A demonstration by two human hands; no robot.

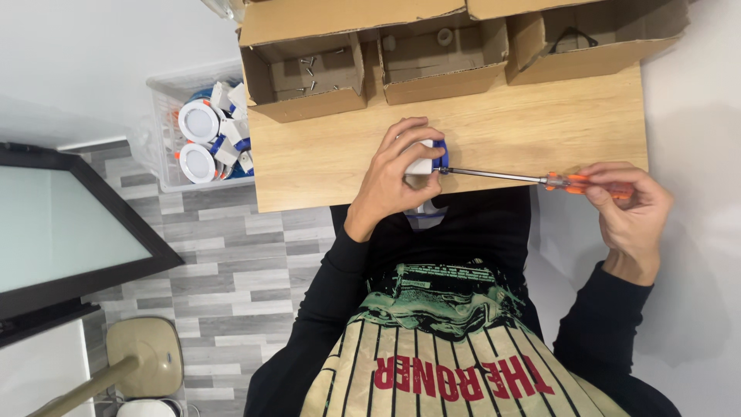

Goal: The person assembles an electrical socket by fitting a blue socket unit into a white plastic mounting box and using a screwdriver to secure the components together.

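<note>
My left hand [395, 171] grips a small white and blue lamp part [429, 158] at the near edge of the wooden table [540, 131]. My right hand [629, 202] holds the orange handle of a long screwdriver [532, 179]. The metal shaft runs left, and its tip meets the blue side of the part. Most of the part is hidden under my left fingers.
Three open cardboard boxes stand along the table's far edge: the left box [309, 77] holds several screws, the middle box [444, 58] small parts, the right box [598, 35] a dark loop. A clear bin [202, 131] of round white lamps sits left of the table. A dark-framed panel [69, 224] lies at far left.
</note>
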